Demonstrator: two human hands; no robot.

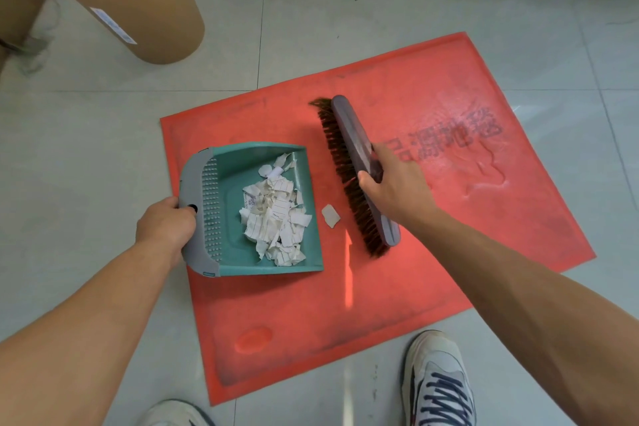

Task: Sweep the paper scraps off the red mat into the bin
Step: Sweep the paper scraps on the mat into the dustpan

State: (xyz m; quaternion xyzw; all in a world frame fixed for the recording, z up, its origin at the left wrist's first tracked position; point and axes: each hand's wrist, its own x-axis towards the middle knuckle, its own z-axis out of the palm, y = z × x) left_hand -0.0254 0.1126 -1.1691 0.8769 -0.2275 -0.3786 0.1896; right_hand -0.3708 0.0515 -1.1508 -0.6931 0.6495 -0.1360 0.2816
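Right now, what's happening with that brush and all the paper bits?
A person is sweeping torn paper off a red mat. Their left hand holds the teal dustpan by its grey end, with a pile of scraps already inside. Their right hand grips the brush, bristles down on the mat. One loose scrap lies between the brush and the dustpan's edge.

On your mat (pixel 408 287) the dustpan (pixel 242 252) with scraps (pixel 276 214) lies left, brush (pixel 352 162) right, one scrap (pixel 331 215) between.
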